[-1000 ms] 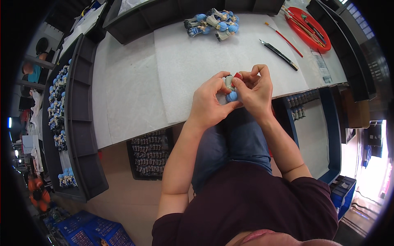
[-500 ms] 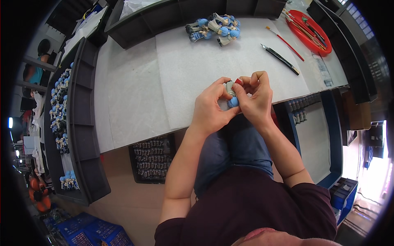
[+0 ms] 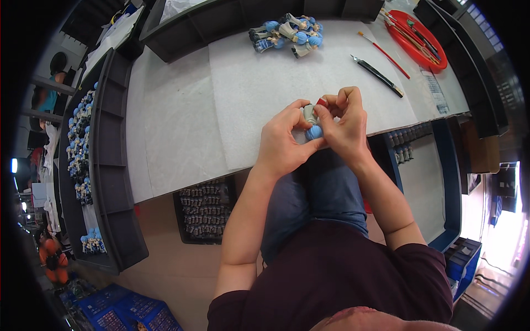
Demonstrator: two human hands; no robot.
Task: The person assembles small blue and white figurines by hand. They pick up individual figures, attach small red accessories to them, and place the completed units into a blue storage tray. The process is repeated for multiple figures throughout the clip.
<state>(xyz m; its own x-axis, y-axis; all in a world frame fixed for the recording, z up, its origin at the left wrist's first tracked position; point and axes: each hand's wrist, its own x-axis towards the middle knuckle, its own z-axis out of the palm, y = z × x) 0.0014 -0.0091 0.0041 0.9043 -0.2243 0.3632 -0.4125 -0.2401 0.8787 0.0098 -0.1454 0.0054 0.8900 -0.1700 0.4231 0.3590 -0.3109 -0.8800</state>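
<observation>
Right at the white table's near edge, both hands, left and right, pinch a small blue-headed grey figurine between fingertips. Its body is mostly hidden by fingers.

a small figurine sits pinched between the fingers of the left hand and the right hand, held just above the near edge of the desk. it has a round blue head at its lower end, facing the person, and a pale grey-white body above it, so it lies tilted with the head downward. a small red piece shows at its upper end, against the right fingertips. most of the body is hidden by the fingers.
</observation>
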